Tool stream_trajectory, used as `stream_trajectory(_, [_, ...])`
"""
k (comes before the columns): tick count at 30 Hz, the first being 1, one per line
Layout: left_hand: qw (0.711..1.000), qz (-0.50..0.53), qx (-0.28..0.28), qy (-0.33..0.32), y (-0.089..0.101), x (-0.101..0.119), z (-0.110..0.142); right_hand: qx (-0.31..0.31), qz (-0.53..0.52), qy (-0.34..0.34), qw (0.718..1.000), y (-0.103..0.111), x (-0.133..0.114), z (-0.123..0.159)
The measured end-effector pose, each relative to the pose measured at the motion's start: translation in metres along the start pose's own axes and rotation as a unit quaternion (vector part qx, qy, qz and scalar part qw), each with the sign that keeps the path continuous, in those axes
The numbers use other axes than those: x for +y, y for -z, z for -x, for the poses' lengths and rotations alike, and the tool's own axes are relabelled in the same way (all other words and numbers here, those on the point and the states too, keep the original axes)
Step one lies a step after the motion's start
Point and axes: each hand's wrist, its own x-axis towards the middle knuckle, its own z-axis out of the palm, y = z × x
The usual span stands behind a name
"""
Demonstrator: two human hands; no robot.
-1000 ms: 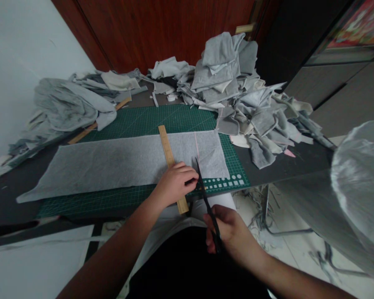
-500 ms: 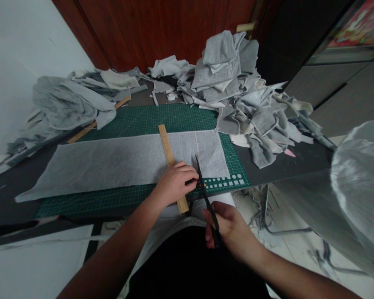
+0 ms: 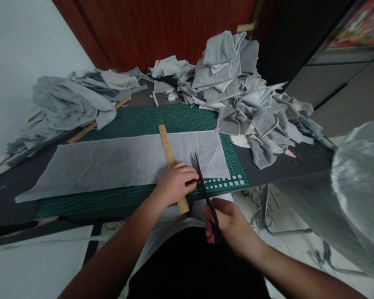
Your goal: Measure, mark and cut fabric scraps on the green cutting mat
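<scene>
A long strip of grey cloth [image 3: 112, 162] lies across a green cutting mat [image 3: 187, 117], with a thin pink line near its right end. My right hand [image 3: 229, 218] is wrapped round the handles of black scissors [image 3: 204, 187]. Their blades point away from me over the cloth's near edge, close to the pink line, slightly parted at the tips. Just left of the blades, my left hand [image 3: 176, 185] has its fingers curled on the cloth's near edge. A wooden ruler [image 3: 165, 143] runs crosswise over the cloth, partly under that hand.
A tall heap of grey cloth pieces [image 3: 221, 79] stands at the back right. More bundled cloth [image 3: 65, 104] lies at the left, with another wooden strip [image 3: 82, 133] beside it. At the right is a translucent plastic bag [image 3: 358, 178].
The scissors and my right hand have shifted slightly forward, and the blade tips now show parted. My left hand, the ruler and the cloth stay in place.
</scene>
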Motion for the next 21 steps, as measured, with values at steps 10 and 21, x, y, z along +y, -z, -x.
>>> stream_trajectory(10, [1.0,-0.006,-0.003,-0.002,0.0019,0.0012,-0.0011,0.005,0.008,-0.006,1.0,0.0,-0.0088,-0.003])
stream_trajectory(21, [1.0,0.019,0.016,-0.004,-0.0002,-0.0015,-0.0003,-0.004,-0.007,0.015,1.0,-0.0005,-0.0069,-0.0075])
